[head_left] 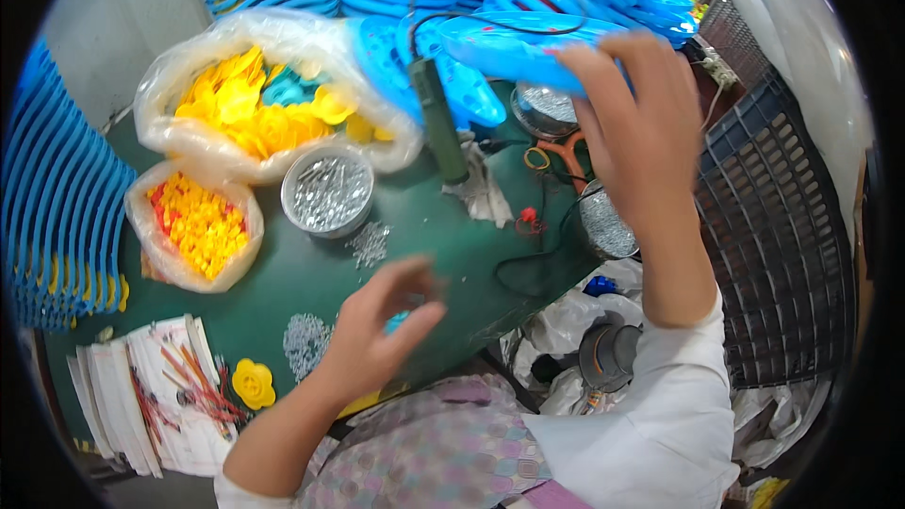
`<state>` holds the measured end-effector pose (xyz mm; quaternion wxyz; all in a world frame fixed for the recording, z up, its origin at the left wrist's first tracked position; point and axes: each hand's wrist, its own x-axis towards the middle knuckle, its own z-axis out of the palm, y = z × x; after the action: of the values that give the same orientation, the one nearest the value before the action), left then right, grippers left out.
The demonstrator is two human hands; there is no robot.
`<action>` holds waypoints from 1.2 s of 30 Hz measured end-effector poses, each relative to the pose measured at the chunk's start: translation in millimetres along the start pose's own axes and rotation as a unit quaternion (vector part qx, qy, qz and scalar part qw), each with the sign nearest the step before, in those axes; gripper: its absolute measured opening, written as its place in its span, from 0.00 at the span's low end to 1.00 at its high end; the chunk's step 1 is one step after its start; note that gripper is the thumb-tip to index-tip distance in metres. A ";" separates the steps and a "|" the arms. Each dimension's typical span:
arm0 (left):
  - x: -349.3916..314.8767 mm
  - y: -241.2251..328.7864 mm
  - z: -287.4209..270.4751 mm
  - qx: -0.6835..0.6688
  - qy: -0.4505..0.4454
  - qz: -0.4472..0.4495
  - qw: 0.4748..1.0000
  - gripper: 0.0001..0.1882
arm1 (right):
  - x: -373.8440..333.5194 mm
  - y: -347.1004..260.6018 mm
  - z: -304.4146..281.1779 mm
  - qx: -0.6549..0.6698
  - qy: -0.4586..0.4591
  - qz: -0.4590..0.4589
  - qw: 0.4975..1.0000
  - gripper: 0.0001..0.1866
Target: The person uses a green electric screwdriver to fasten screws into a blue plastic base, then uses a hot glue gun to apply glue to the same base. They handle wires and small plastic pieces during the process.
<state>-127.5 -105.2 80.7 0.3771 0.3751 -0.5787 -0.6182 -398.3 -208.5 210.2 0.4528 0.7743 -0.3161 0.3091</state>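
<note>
My right hand [641, 123] is raised at the upper right, its fingers closed on the near right edge of a shallow blue plastic part [528, 42]. Motion blurs these fingers a little. Over the front of the table hovers my left hand [382, 320], thumb and fingers apart and slightly blurred. A bit of teal [396, 322] shows in the gap by its palm; whether the hand touches it I cannot tell. Beyond this hand are a small pile of metal pieces [369, 245] and a tub of metal pins [328, 190]. A dark green handheld tool [438, 123] with a cord stands behind.
Bags of yellow and teal parts [151, 113] and small red and yellow pieces [200, 231] sit left. Stacked blue parts [66, 188] line the left and back. Orange-handled scissors [568, 158] and metal-filled tubs [608, 221] lie right, beside a black crate [773, 226].
</note>
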 end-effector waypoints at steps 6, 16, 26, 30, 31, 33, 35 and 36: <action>46.8 29.7 34.4 -0.348 -0.023 0.017 0.937 0.35 | -42.7 -113.0 -88.5 0.299 -0.196 -0.042 0.933 0.24; -104.0 -18.4 -119.9 -0.264 0.315 -0.034 0.911 0.41 | -94.6 -116.8 2.5 0.334 -0.146 0.317 0.876 0.39; -207.0 -71.9 -148.7 -0.266 0.453 0.009 0.851 0.42 | -59.1 -179.0 49.8 0.793 -0.252 0.509 0.222 0.38; -193.8 -57.8 -121.1 0.068 0.430 -0.147 0.888 0.36 | -83.1 -174.7 55.4 0.698 -0.407 0.456 0.374 0.31; -188.4 -55.7 -115.0 0.093 0.430 -0.151 0.885 0.33 | -95.8 -180.3 55.0 0.682 -0.404 0.440 0.422 0.28; -187.2 -65.9 -114.0 0.170 0.438 -0.160 0.868 0.30 | -109.6 -193.1 52.3 0.622 -0.400 0.419 0.527 0.25; -186.4 -71.5 -114.1 0.256 0.426 -0.165 0.852 0.28 | -121.1 -197.5 55.9 0.593 -0.393 0.417 0.566 0.22; -184.6 -73.2 -114.5 0.301 0.410 -0.165 0.845 0.27 | -124.4 -198.4 57.3 0.593 -0.391 0.417 0.567 0.23</action>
<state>53.3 14.8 7.1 0.3412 0.7791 -0.4588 -0.2571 -310.4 -156.4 -8.2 -0.4554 0.6966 -0.4956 0.2485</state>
